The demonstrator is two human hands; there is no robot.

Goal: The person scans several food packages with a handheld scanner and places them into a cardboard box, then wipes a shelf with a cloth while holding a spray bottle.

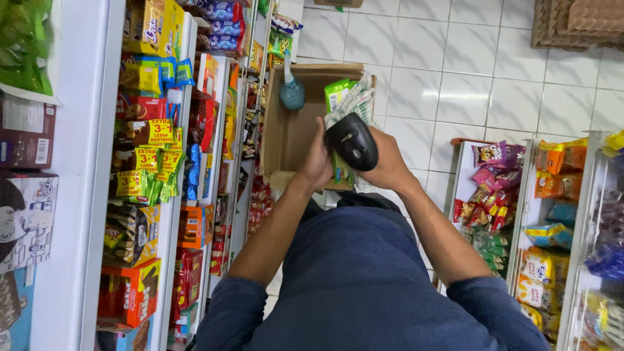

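My left hand (pixel 316 159) grips a bundle of green and white snack packets (pixel 350 96) and holds it over an open cardboard box (pixel 286 140) on the floor. My right hand (pixel 389 166) is closed around a black handheld scanner (pixel 352 140), which is pressed against the front of the packets. Both hands are close together in front of my blue shirt. A blue round-bottomed object with a thin neck (pixel 292 91) lies inside the box near its far wall.
Shelves packed with boxed and bagged snacks (pixel 149 162) line the left side. Another rack of colourful snack bags (pixel 520 201) stands at the right. White floor tiles (pixel 455 71) run between them, with a brown woven item (pixel 575 23) at the top right.
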